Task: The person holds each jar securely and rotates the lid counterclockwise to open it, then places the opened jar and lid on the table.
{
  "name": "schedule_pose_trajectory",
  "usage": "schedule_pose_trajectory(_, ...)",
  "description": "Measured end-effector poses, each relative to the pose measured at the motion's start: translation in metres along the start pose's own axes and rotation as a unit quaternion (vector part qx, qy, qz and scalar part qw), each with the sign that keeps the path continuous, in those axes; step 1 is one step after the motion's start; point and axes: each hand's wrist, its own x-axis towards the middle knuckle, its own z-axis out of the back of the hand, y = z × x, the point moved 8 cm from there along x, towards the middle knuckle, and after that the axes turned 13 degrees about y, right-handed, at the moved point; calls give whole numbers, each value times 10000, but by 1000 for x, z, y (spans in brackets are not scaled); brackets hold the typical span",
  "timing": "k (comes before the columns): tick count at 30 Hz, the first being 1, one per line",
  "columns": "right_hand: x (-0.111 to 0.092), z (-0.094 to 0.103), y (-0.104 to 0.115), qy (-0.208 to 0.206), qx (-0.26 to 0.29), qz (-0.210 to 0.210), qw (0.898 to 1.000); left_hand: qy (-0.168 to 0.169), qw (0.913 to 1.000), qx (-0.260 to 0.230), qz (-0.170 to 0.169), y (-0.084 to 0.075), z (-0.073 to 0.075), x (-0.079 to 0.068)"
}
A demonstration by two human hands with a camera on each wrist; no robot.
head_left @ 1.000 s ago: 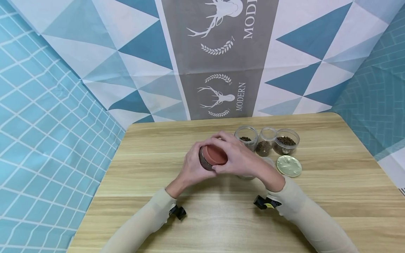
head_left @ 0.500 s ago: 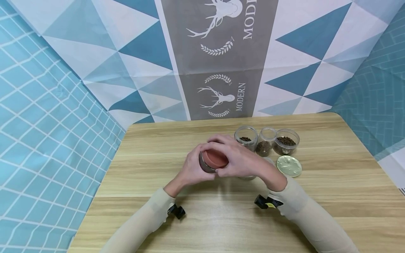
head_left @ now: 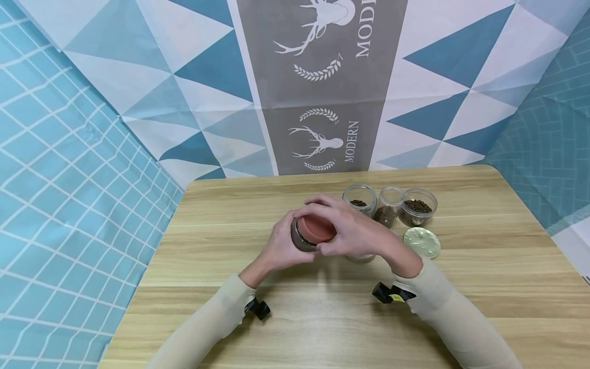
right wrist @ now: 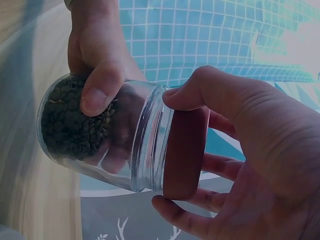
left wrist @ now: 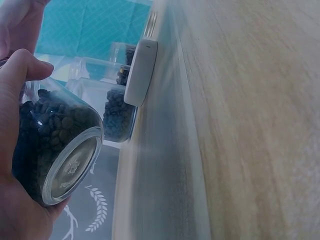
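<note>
A glass jar (right wrist: 90,130), partly filled with dark brown pellets, is tilted above the table. My left hand (head_left: 286,246) grips the jar's body, thumb and fingers curled round it. On the jar's mouth sits a reddish-brown lid (head_left: 317,229), which my right hand (head_left: 352,228) holds by its rim with thumb and fingers. The right wrist view shows clear glass threads between the lid (right wrist: 186,155) and the jar's shoulder. From the left wrist view I see the jar's round base (left wrist: 72,167) and the pellets piled inside. In the head view the hands cover most of the jar.
Behind and right of my hands stand three clear open containers with brown pellets: a wide jar (head_left: 359,206), a narrow jar (head_left: 386,211) and a low tub (head_left: 417,207). A gold lid (head_left: 422,242) lies before them. A white lid (left wrist: 141,72) is near the jars.
Both hands still hold the jar and lid. The lid and my right hand have shifted slightly to the right, and the right forearm has swung a little with them.
</note>
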Motion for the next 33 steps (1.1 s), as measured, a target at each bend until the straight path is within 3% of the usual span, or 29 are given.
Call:
schedule_pose_trajectory(17,-7,19,-7,-228,91,-159,9996,-175,9995,-201,163,1,7,-1)
schedule_pose_trajectory(26,-18,32,-16,-306,16,-430,9986,-248,9992,-319,-67,0,17,-1)
schedule_pose_trajectory(33,-25,36,-24,-344,8,-504,9981,-288,9989,-366,-59,4,21,-3)
